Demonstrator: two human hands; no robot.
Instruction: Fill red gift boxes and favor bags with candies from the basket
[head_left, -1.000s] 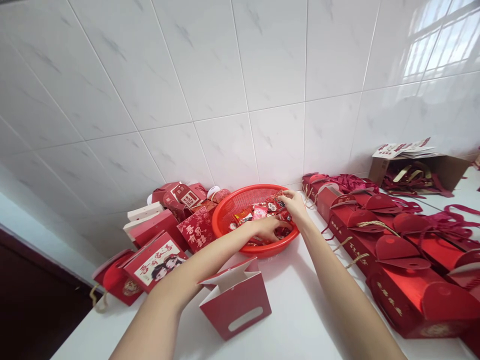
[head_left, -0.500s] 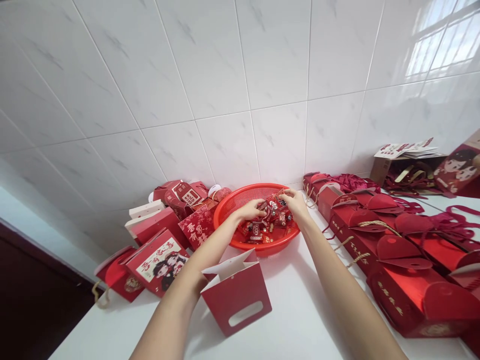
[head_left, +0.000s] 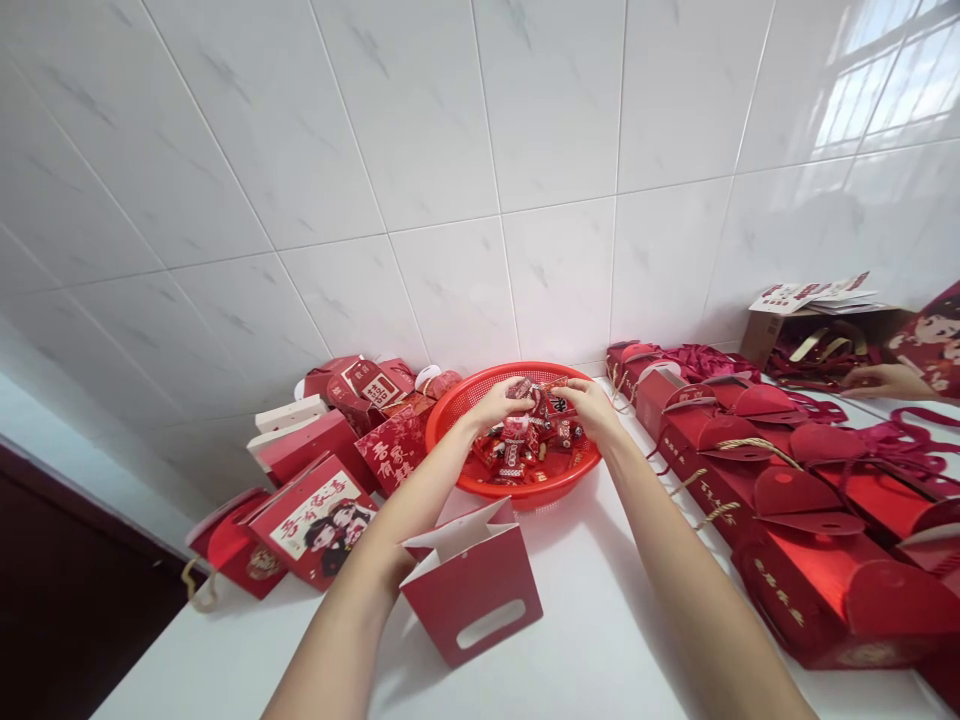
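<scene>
Both my hands are over a red plastic basket (head_left: 540, 491) that holds wrapped candies (head_left: 513, 452). Closed around a few red-wrapped candies is my left hand (head_left: 496, 405), on the basket's left side. My right hand (head_left: 587, 402) pinches a small red packet (head_left: 553, 386) near the right rim; its printing is too small to read. In front of the basket, by my left forearm, stands an open-topped red gift box (head_left: 480, 590) with a white inside and an oval slot in its side.
Red gift boxes with cartoon figures (head_left: 319, 520) stand at the left. Rows of folded red boxes (head_left: 832, 570) with cord handles line the right. A brown carton (head_left: 761, 335) with ribbons sits behind them, and another person's hand (head_left: 885, 381) is beside it. A tiled wall (head_left: 562, 270) rises behind.
My left hand has lifted slightly, with candies now showing at its fingertips. The right hand stays near the rim with its packet. At the far right, another person's hand has come into view.
</scene>
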